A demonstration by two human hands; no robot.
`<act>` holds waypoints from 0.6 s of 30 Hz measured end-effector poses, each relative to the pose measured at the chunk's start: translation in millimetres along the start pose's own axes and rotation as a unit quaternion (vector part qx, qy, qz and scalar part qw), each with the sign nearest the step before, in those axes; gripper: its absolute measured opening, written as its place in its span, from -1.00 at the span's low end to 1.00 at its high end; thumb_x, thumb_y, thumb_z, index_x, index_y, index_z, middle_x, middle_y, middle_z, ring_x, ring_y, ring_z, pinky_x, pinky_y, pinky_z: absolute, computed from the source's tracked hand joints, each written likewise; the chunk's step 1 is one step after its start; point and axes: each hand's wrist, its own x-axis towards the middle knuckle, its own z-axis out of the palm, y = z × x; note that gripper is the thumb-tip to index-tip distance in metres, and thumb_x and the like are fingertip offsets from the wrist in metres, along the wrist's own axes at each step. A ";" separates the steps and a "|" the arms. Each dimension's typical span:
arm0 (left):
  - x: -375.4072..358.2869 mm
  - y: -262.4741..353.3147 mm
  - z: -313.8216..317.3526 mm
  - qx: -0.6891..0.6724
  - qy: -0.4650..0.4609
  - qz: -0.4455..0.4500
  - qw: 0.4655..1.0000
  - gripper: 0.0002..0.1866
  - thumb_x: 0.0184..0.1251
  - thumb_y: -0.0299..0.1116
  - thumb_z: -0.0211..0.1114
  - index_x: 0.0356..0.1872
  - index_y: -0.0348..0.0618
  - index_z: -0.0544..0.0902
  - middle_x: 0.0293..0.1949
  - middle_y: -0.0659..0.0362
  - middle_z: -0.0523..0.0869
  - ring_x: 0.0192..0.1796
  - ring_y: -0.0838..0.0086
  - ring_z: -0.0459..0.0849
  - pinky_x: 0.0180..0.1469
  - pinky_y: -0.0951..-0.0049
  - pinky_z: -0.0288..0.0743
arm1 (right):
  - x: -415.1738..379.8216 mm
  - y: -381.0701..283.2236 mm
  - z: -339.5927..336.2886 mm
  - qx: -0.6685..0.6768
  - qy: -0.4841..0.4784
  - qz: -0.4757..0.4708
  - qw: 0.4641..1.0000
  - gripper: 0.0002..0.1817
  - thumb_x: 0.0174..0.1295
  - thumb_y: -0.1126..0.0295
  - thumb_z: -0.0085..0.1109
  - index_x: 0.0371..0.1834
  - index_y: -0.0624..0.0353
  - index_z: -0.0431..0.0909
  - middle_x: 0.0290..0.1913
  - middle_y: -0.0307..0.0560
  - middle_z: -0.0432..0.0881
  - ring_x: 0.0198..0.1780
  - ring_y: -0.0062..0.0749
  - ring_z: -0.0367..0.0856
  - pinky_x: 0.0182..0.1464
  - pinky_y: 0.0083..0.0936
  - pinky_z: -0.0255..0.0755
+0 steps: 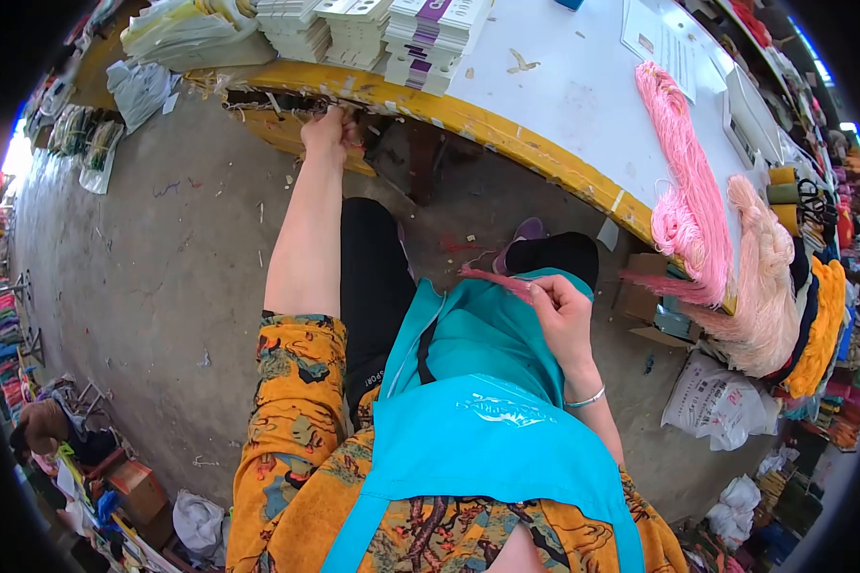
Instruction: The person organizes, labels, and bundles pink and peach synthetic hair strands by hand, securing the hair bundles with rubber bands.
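Observation:
My right hand (559, 320) is closed in a pinch over my lap and holds a short bundle of pink thread (497, 279), whose loose end points left. My left arm stretches forward to an open drawer (287, 134) under the table edge. There my left hand (327, 132) has its fingers curled inward at the drawer's contents; what they grip, if anything, is hidden. On the table's right part lies a long pink skein of thread (683, 162), its cut ends hanging over the edge. A paler peach skein (763, 277) hangs beside it.
The white table (564, 105) has a worn yellow edge. Stacks of printed cards (435, 38) and a plastic bag (196, 33) stand on its left part. An orange skein (817, 329) hangs at the right. Below are a cardboard box (640, 286) and a white sack (717, 401).

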 end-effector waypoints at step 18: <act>-60.0 -48.0 30.5 -0.069 -0.148 -0.029 0.986 -0.83 0.39 -0.40 0.30 -0.11 -0.24 0.59 -0.24 0.13 0.70 -0.22 0.42 0.69 -0.20 0.44 0.63 | -10.4 4.9 -7.7 0.003 0.010 0.010 1.000 -0.91 0.31 0.51 0.22 -0.32 0.32 0.60 -0.57 -0.39 0.42 -0.51 -0.81 0.26 -0.51 -0.68 0.11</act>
